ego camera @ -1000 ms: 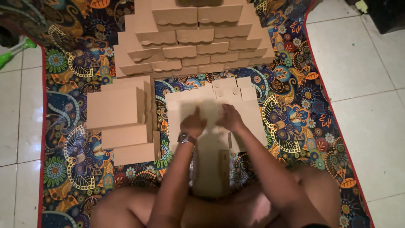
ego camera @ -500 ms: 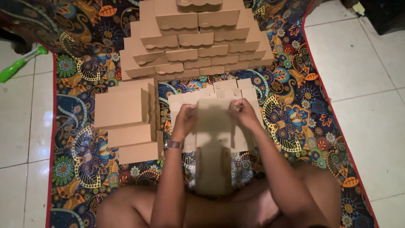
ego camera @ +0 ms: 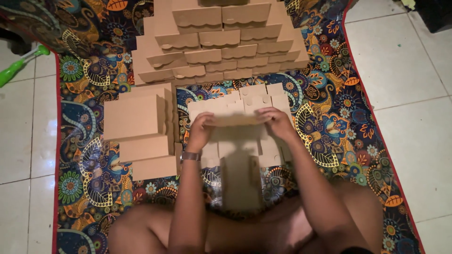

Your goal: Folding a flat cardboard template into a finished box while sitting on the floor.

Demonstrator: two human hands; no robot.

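Floor: pale tiles (ego camera: 414, 70) on both sides of the mat; a green plastic handle (ego camera: 21, 66) lies on them at the far left.
Mat: a patterned cloth (ego camera: 329, 117) with red edge, dark blue with orange and green flowers, covers the middle of the floor.
Big pile: folded brown boxes (ego camera: 221, 42) stacked in rows like steps, at the far end of the mat, wider at the bottom.
Side pile: more folded boxes (ego camera: 136, 117) to the left of the hands, lying flat in three steps, near the left hand but apart from it.
Flat sheets: a stack of unfolded cardboard blanks (ego camera: 256, 96) lies on the mat in front of the person, under and beyond the hands.
Piece in work: one cardboard blank (ego camera: 238, 141) lies on top of that stack, its long tongue reaching toward the person's legs; its far flap is lifted up between the two hands.
Left hand (ego camera: 200, 131): fingers curled over the left end of the lifted flap, holding it; a wristwatch (ego camera: 189, 155) is on the wrist.
Right hand (ego camera: 278, 122): fingers closed on the right end of the same flap, holding it.
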